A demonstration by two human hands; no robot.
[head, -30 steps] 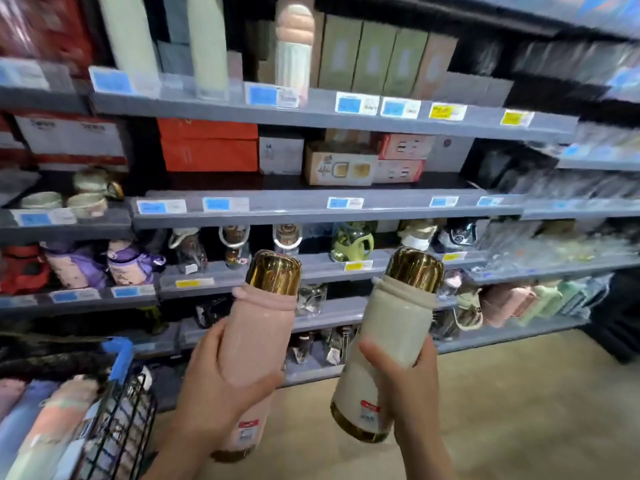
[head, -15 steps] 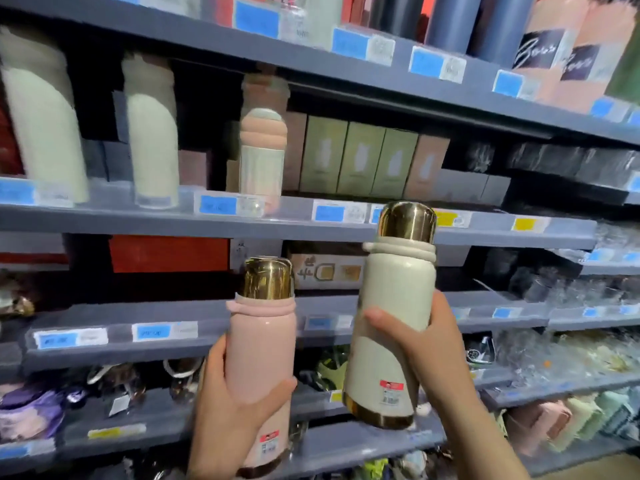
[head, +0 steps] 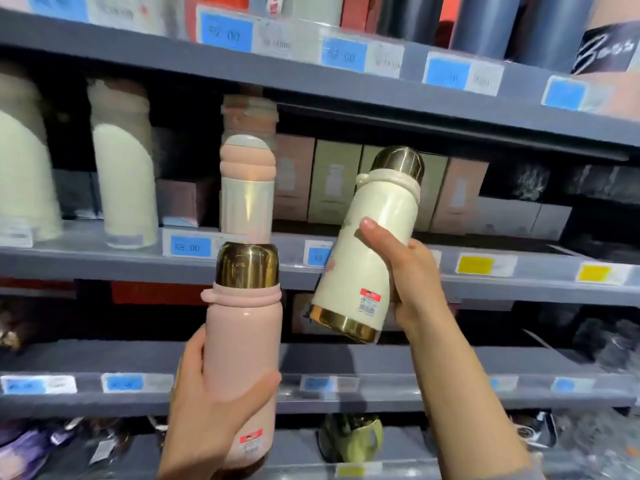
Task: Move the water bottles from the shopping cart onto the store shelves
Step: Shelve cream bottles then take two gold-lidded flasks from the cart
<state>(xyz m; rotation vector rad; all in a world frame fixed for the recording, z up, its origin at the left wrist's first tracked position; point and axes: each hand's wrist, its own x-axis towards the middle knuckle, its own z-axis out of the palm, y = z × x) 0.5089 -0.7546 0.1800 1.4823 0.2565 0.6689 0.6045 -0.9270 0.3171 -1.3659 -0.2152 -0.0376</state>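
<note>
Head view, pink bottle (head: 242, 344) upright, cream bottle (head: 370, 251) tilted

Blue price tags (head: 227, 32) on shelf edge: "52 00", blurred

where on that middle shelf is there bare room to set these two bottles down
Free patch: the shelf front right of the pink ridged bottle, before the upright boxes. A narrower gap lies between the cream bottle and the ridged one. The left end looks crowded. The right hand already tilts the white bottle toward the free patch.
</note>
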